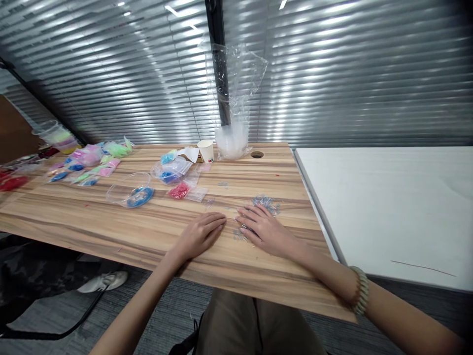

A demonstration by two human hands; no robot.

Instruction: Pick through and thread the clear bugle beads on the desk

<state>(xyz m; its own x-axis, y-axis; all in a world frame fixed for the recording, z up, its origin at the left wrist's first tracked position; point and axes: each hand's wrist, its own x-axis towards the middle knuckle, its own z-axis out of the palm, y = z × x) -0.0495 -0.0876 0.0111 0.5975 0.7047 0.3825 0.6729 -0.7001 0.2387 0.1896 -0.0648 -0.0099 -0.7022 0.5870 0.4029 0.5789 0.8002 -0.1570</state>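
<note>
My right hand (264, 229) lies palm down on the wooden table, its fingers stretched out over small grey-blue tube-like pieces. A loose pile of these pieces (269, 203) shows just beyond its fingertips, and a few more (238, 235) lie beside the thumb. What is under the palm is hidden. To the left, my left hand (203, 232) rests flat on the table with its fingers extended and close together, a little apart from the right hand. A few scattered pieces (209, 202) lie beyond its fingertips.
A bag of red pieces (179, 191), a clear container (127, 190) with blue material, a paper cup (206, 150) and plastic-wrapped clear cups (232, 140) stand farther back. Several colourful bags (88, 155) lie left. A white table (388, 212) adjoins on the right. Someone's shoe (105, 281) shows below left.
</note>
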